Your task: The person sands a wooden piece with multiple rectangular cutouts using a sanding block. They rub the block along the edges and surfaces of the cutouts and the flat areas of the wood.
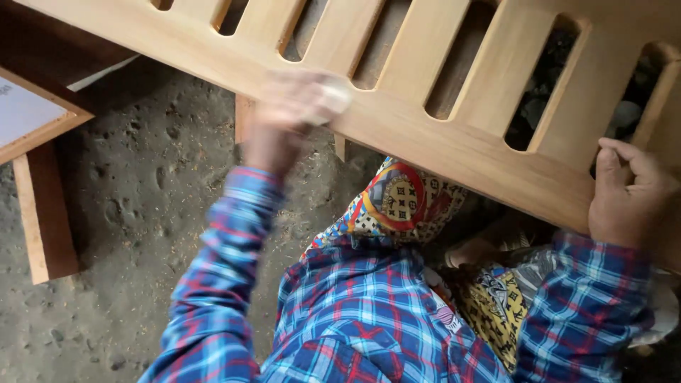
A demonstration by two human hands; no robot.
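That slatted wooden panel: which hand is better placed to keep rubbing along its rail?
The left hand. It lies flat on the wooden panel rail, blurred, with a small pale pad under its fingers. The right hand grips the panel's edge, steadying it.

A flat, pale grey-white printed sheet (21, 110) lies at the far left edge, set inside a light wooden frame (53, 128), well left of the slatted wooden panel (425, 135). Its print is too blurred to make out.

Woodworking workshop: a bare slatted wooden panel (454, 120) is seen over a dusty dirt floor (142, 213); cut boards (44, 213) are stood nearby.
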